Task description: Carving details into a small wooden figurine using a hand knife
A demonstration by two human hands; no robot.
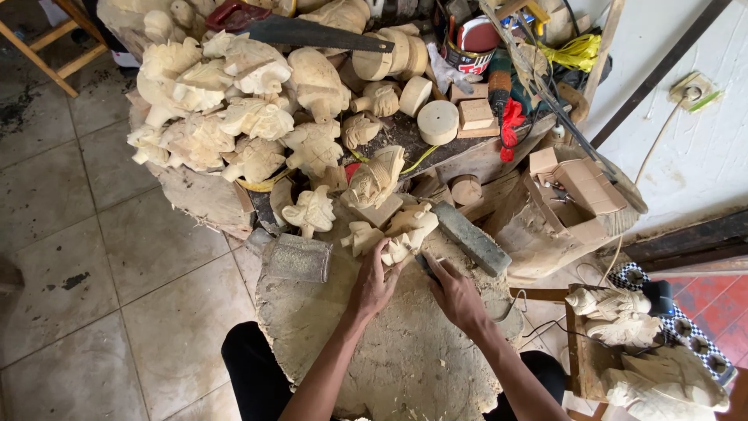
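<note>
Head view, downward, over a worn stone-like work block (405,359) between the person's knees. Item in hand: a small pale wood carving (401,248), lying on the block's far part, just in front of a heap of similar carvings (234,117). Left hand (374,284): fingers curled around the carving's near side, pinning it down. Right hand (458,296): fingers closed narrow on a dark tool handle (426,265), its tip at the carving; the blade itself is too small to make out. Adjacent: a grey sharpening stone (471,238) just right of the carving, a metal-faced mallet (296,259) to the left, a saw (312,33) across the heap, loose carvings (312,210) close behind. Risks, as judged: the tool tip points toward the left fingers, so a slip off the wood could cut them; too hard a push could split thin carved detail; a jolt could knock the neighbouring pieces off the block's edge.
</note>
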